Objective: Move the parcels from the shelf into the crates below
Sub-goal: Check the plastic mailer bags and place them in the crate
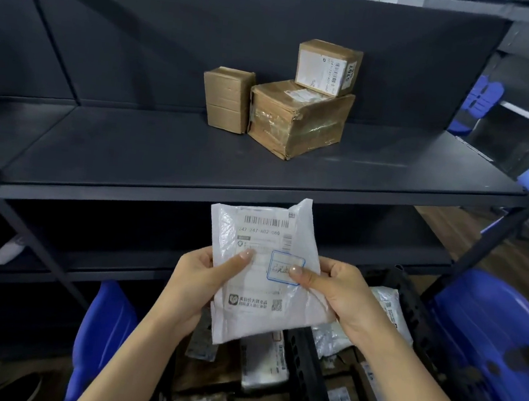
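Observation:
A flat white plastic mailer [263, 233] with a printed label is held upright in front of the shelf edge, above the crates. My left hand [195, 284] grips its left side and my right hand [341, 296] grips its right side, thumbs on the label. On the dark shelf [131, 153] stand three brown cardboard parcels: a small upright box [226, 98], a larger taped box [297, 122], and a labelled box [327, 68] stacked on the larger one. Below, a black crate [307, 368] holds several parcels.
A blue crate wall [103, 324] rises at the lower left and another blue crate [496, 339] sits at the right. Diagonal black shelf braces [34, 235] cross at left and right. A lower shelf [382, 245] lies behind the mailer. Blue stools [483, 92] stand at the far right.

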### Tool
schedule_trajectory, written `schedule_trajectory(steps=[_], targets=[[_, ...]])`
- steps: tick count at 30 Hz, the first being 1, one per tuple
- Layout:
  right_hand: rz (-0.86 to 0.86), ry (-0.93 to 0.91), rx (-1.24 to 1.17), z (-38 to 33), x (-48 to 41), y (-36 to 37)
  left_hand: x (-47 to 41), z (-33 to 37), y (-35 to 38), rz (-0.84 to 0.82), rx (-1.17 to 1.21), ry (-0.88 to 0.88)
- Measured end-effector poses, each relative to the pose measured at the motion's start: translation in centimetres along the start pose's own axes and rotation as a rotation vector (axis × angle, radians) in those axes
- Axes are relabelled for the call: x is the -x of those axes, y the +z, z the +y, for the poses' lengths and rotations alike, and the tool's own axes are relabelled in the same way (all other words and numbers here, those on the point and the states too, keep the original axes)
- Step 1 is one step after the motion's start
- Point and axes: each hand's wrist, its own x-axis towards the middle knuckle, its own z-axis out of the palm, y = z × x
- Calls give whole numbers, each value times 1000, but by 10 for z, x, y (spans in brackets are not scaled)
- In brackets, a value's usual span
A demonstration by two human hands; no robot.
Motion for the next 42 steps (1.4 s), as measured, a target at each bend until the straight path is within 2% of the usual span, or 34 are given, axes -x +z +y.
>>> schedule_trajectory(steps=[9,13,17,21,26,31,37,42], targets=[[231,-50,1,12,2,-15,-10,-12,9,4,-32,-1],[262,-29,-1,18,5,-38,-11,-30,26,40,-16,-6],[301,9,60,30,7,-81,-17,-62,63,37,4,-56],[370,23,146,49,19,-153,-26,-107,111,49,13,-125],[303,129,297,81,41,-243,-31,-183,174,110,-34,-239],[226,231,442,113,55,-299,-34,-251,220,241,-127,-377],[188,390,578,166,59,-328,-25,-309,242,366,-254,-513],[171,490,617,212,56,-336,-24,-342,243,393,-335,-595]])
